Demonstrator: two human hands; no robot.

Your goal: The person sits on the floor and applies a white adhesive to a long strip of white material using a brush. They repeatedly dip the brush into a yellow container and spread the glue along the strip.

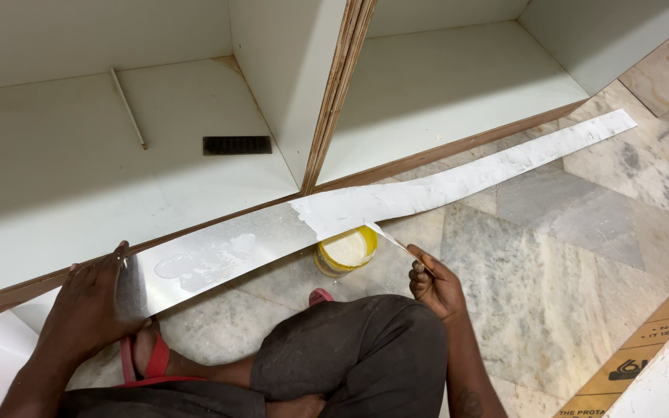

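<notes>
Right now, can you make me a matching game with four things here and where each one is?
Things:
1. strip
2. tub
3. left hand
4. right hand

Places or states:
A. holds a thin scraper
B. pressed flat on the strip's bare end
C. yellow, on the floor under the strip
D. long, partly spread with white paste

Pairs: 1-D, 2-C, 3-B, 4-A

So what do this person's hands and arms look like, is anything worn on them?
Both are bare: the left hand and right hand have no gloves, and no sleeves show on either forearm. No ring, watch or bracelet is visible. The right forearm carries a small dark mark low down, perhaps a tattoo, too small to make out.
</notes>
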